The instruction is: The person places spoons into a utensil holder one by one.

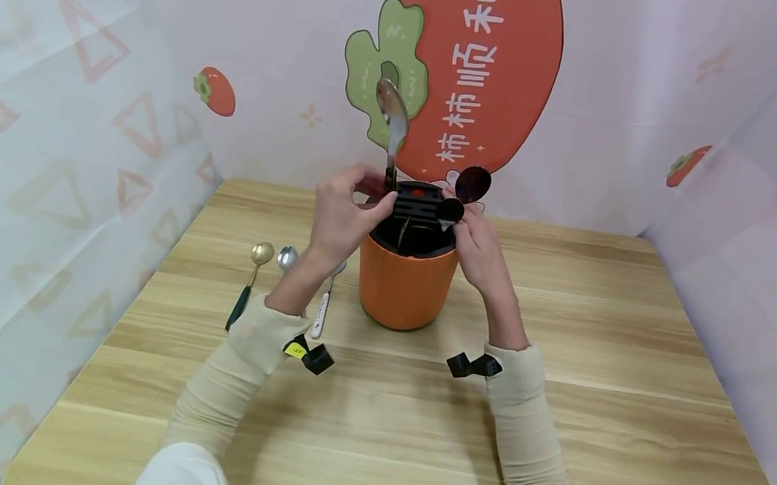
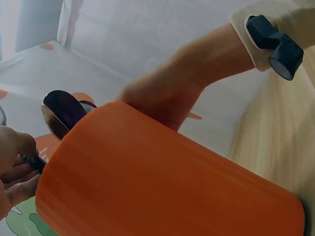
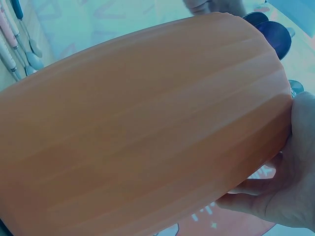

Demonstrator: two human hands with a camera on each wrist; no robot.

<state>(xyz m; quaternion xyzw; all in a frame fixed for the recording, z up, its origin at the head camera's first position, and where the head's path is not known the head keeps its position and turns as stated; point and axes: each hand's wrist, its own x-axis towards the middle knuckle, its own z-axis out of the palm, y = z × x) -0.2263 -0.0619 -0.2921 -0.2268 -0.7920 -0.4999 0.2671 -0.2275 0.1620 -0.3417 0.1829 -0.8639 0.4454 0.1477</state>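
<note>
An orange utensil holder [image 1: 407, 292] with a black slotted insert [image 1: 414, 203] stands upright on the table. At its left rim my left hand [image 1: 345, 214] pinches the black handle of a silver spoon [image 1: 396, 120], whose bowl points up. My right hand [image 1: 478, 248] grips the holder's right rim, its thumb near the edge and other fingers behind, as the right wrist view shows. Beside that hand, a larger dark spoon [image 1: 474, 184] and a smaller dark spoon [image 1: 450, 211] stick out of the holder. The lower ends of the utensils are hidden inside.
Several spoons lie on the table to the left: a gold spoon [image 1: 262, 253] with a dark green handle, a silver spoon [image 1: 287, 258] partly behind my left wrist, and a white-handled spoon [image 1: 320, 316]. A printed cloth [image 1: 292, 66] hangs behind the wooden table [image 1: 591, 307].
</note>
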